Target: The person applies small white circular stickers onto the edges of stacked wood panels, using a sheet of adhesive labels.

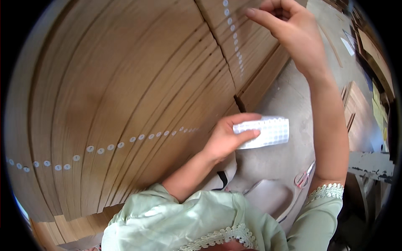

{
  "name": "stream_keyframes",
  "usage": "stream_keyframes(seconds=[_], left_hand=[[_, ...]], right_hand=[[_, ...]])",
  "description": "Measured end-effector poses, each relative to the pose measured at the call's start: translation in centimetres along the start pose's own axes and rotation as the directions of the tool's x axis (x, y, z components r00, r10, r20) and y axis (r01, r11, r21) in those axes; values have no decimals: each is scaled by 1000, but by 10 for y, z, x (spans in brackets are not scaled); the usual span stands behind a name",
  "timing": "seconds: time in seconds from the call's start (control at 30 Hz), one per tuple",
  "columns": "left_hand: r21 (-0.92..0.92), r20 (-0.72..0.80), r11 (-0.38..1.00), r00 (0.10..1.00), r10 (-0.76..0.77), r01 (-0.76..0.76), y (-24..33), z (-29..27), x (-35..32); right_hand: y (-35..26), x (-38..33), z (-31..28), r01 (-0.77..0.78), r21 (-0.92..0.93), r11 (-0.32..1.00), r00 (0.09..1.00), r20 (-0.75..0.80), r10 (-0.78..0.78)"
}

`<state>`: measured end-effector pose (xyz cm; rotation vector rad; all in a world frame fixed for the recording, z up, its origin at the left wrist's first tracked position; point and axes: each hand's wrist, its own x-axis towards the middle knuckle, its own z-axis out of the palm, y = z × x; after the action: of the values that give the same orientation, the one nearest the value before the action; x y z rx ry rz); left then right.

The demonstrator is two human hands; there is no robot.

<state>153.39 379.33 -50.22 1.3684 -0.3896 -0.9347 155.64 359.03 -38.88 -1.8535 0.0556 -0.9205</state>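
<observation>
A white sheet of round stickers (274, 133) is pinched between the thumb and fingers of my left hand (228, 138), in front of the wooden boards. Higher up, at the right, my right hand (289, 21) hovers by the board edges with its fingers curled and thumb drawn toward the index finger. Whatever may be between those fingertips is too small to see. Tightly stacked wooden boards (125, 71) fill the left side. Small round white stickers (90, 149) run across them in an uneven row, and another line of stickers (235, 42) lies near my right hand.
Red-handled scissors (301, 180) lie close to my right forearm. Grey concrete floor (293, 96) shows beyond the boards. More wooden panels (356, 113) and a worn pale metal beam (370, 165) stand along the right side. A dark gap (215, 39) parts two board stacks.
</observation>
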Motion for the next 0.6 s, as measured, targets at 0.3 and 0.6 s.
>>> stream_keyframes(seconds=[0.3, 0.6], left_hand=[[-52, -101, 998, 995, 15, -21, 2, 1, 6], [56, -85, 998, 996, 11, -6, 7, 1, 4]], right_hand=[[13, -110, -36, 307, -343, 888, 754, 656, -7], [12, -124, -18, 416, -419, 807, 756, 652, -52]])
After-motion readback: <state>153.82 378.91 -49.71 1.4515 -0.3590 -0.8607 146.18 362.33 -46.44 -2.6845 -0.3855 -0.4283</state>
